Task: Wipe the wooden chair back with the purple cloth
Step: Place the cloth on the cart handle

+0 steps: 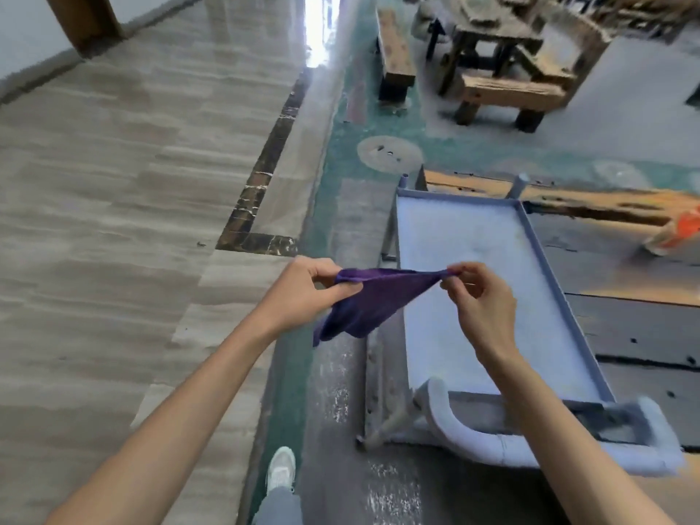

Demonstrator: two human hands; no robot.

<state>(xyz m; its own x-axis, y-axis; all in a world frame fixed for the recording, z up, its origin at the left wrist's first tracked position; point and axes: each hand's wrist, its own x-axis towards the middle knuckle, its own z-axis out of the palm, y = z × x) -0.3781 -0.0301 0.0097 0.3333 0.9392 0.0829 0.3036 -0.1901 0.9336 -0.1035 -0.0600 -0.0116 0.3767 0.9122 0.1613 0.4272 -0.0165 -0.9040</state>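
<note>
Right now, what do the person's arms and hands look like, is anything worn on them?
Both forearms are bare right down into the bottom of the frame, so no sleeves show. The left hand and right hand carry no gloves, and no watch, bracelet or ring is visible. Fingernails look short and unpainted, though the picture is soft. Nothing else marks the arms.

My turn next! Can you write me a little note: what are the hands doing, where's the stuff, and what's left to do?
Left hand: fingers pinch one end of the purple cloth.
Right hand: fingers pinch the other end, so the cloth is stretched between the hands in the air.
Below them is a grey cart. Wooden furniture stands farther ahead.
Done: cloth picked up and spread.
Left: find the wooden chair back and wipe it; no wiping shows yet.
</note>
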